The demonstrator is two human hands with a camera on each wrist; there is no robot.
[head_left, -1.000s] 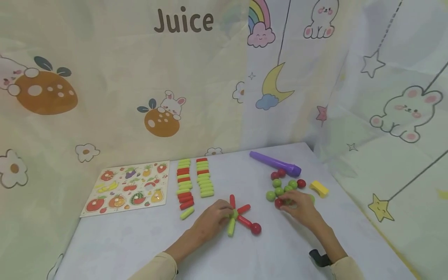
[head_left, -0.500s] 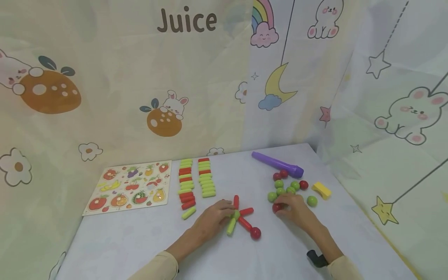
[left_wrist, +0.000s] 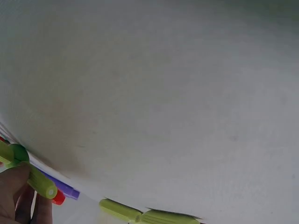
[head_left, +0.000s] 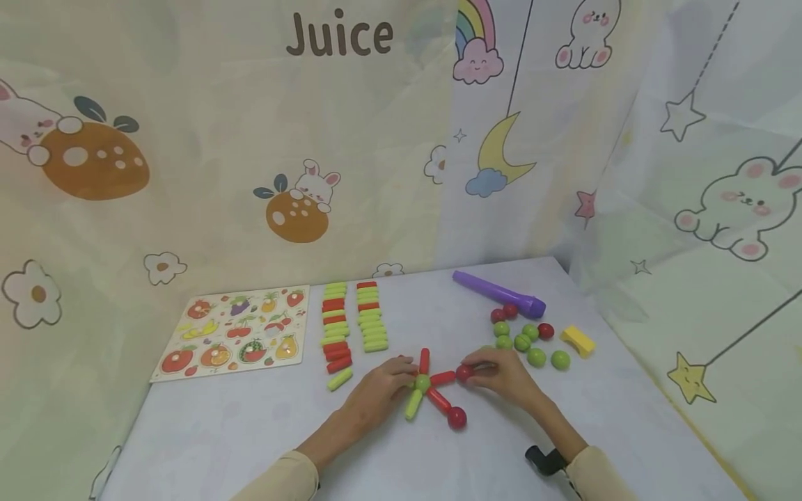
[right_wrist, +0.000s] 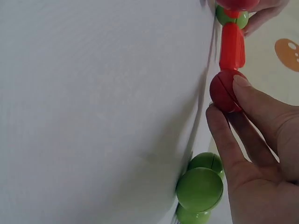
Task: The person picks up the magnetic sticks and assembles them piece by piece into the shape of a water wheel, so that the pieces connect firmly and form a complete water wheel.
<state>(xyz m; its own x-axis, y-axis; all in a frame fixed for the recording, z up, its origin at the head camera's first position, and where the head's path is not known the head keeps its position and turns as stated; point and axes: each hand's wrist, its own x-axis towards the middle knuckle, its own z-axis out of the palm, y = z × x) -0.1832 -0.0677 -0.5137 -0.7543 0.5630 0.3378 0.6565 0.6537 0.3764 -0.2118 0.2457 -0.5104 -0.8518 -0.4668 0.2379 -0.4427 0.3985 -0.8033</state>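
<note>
While the backdrop is reading "Juice" (head_left: 340,35) above the bench (head_left: 250,431), the right hand (head_left: 504,376) is pinching a red ball (head_left: 464,374) against the tip of a red stick (head_left: 442,378). The left hand (head_left: 379,390), fingers curled, is gripping the star of sticks at its green ball hub (head_left: 422,383), mid-bench.

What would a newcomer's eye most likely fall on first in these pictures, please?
Probably the star of red and green sticks at the table's near middle, round a green ball. The left hand steadies it while the right hand pinches a red ball against one red stick's tip. Behind lie loose green and red balls and a purple tube.
</note>
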